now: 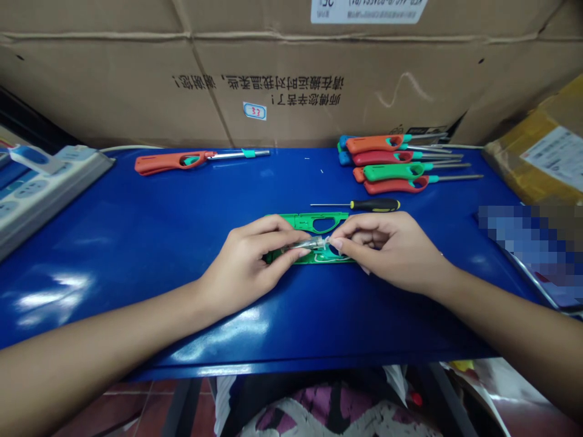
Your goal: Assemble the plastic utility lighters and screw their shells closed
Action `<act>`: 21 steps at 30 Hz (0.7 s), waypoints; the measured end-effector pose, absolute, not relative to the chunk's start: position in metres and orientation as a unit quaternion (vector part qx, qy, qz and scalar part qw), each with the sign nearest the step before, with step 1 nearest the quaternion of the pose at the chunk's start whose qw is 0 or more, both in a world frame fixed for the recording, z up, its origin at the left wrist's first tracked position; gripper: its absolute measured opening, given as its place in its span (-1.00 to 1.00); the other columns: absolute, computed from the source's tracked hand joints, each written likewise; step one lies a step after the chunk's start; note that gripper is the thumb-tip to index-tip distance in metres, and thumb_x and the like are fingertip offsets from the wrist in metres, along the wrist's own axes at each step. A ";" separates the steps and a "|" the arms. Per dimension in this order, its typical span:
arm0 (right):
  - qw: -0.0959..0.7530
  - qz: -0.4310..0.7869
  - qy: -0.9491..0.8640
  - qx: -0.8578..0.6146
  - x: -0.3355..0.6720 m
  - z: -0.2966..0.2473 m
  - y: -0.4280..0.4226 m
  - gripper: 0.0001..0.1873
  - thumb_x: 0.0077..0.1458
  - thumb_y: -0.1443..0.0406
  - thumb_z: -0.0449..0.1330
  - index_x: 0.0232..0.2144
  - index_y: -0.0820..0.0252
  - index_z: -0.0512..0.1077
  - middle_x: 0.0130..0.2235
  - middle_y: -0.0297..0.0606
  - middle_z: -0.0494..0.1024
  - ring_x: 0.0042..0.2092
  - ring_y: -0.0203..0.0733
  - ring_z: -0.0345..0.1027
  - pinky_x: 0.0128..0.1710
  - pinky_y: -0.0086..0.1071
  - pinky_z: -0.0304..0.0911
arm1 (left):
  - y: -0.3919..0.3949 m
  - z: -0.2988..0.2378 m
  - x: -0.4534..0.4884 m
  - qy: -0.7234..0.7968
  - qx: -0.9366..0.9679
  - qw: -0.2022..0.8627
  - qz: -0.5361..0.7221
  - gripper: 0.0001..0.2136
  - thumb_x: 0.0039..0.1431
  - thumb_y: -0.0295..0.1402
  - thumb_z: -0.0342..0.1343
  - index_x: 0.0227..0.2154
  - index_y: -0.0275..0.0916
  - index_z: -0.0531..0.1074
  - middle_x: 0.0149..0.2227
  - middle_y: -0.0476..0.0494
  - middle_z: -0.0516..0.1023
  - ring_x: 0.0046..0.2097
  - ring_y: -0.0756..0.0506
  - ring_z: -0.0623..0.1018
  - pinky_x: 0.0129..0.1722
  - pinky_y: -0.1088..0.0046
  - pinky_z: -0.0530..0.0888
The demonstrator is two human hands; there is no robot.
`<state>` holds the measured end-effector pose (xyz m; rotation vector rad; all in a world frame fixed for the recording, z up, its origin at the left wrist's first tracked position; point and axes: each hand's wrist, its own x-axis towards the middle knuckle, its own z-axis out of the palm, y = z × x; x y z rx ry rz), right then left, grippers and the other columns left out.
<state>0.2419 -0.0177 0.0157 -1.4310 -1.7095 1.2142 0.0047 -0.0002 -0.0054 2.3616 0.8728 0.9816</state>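
Observation:
My left hand (250, 252) is closed around a clear lighter fuel tank (310, 244), gripped between thumb and fingers. At its right end is a small whitish fitting (326, 241). My right hand (387, 247) pinches the tip of that fitting between thumb and forefinger. Below and behind the hands lie two green lighter casing halves. The far half (303, 220) has a trigger opening at its right; the near half (303, 260) holds a teal part and a pale wire, and is partly covered by both hands. A black-and-yellow screwdriver (376, 205) rests just beyond.
On the blue table (218, 182), several assembled long lighters (394, 173) are stacked at back right. One orange-red lighter (170, 162) lies at back left. A power strip (50, 188) stands left, a phone (528, 261) right. Cardboard boxes (136, 91) wall the back.

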 end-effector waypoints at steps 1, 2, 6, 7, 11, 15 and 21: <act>0.297 0.454 -0.645 -0.538 0.242 0.016 -0.018 -0.81 0.13 0.22 0.27 -0.37 0.26 0.57 -0.65 -0.42 0.33 -0.63 -0.40 0.15 -0.62 -0.46 -0.02 | -0.001 -0.005 0.005 0.315 0.854 0.215 0.355 -0.85 0.32 -0.42 0.22 -0.10 -0.23 0.63 -0.21 -0.12 0.63 -0.22 -0.03 0.61 -0.23 0.51 0.56; 0.297 0.452 -0.647 -0.538 0.242 0.017 -0.018 -0.81 0.13 0.23 0.27 -0.37 0.26 0.57 -0.66 -0.43 0.32 -0.64 -0.40 0.14 -0.62 -0.45 -0.03 | -0.001 -0.005 0.005 0.314 0.855 0.210 0.356 -0.84 0.32 -0.41 0.21 -0.10 -0.23 0.63 -0.21 -0.11 0.63 -0.23 -0.03 0.61 -0.24 0.51 0.56; 0.293 0.450 -0.652 -0.536 0.241 0.017 -0.018 -0.80 0.14 0.22 0.26 -0.36 0.26 0.57 -0.68 -0.45 0.29 -0.65 -0.40 0.11 -0.63 -0.45 -0.06 | -0.001 -0.004 0.004 0.304 0.867 0.179 0.351 -0.84 0.33 -0.43 0.20 -0.08 -0.23 0.61 -0.21 -0.11 0.62 -0.24 -0.01 0.59 -0.21 0.50 0.55; 0.291 0.451 -0.653 -0.535 0.241 0.017 -0.017 -0.80 0.14 0.22 0.26 -0.36 0.26 0.57 -0.67 -0.44 0.30 -0.64 -0.40 0.11 -0.63 -0.45 -0.07 | -0.001 -0.004 0.004 0.302 0.871 0.170 0.348 -0.83 0.34 -0.44 0.20 -0.07 -0.24 0.61 -0.20 -0.11 0.61 -0.23 -0.01 0.59 -0.21 0.50 0.55; 0.290 0.464 -0.652 -0.525 0.242 0.016 -0.014 -0.78 0.16 0.20 0.26 -0.42 0.24 0.55 -0.65 -0.42 0.35 -0.63 -0.41 0.12 -0.64 -0.45 -0.06 | 0.000 -0.003 0.003 0.294 0.883 0.147 0.336 -0.82 0.35 -0.46 0.17 -0.05 -0.25 0.58 -0.20 -0.13 0.60 -0.20 -0.02 0.59 -0.18 0.47 0.56; 0.281 0.471 -0.651 -0.525 0.242 0.015 -0.012 -0.72 0.17 0.17 0.27 -0.48 0.24 0.54 -0.63 -0.41 0.37 -0.63 -0.42 0.12 -0.65 -0.46 -0.03 | -0.001 -0.002 0.003 0.273 0.889 0.135 0.342 -0.82 0.33 -0.48 0.20 -0.04 -0.27 0.57 -0.20 -0.13 0.59 -0.19 -0.01 0.60 -0.15 0.49 0.57; 0.283 0.457 -0.662 -0.522 0.242 0.013 -0.012 -0.74 0.14 0.16 0.30 -0.44 0.25 0.58 -0.59 -0.37 0.42 -0.60 -0.42 0.11 -0.63 -0.47 -0.03 | -0.002 -0.002 0.002 0.264 0.894 0.132 0.336 -0.83 0.32 -0.47 0.21 -0.06 -0.26 0.57 -0.20 -0.13 0.58 -0.19 -0.01 0.61 -0.13 0.49 0.58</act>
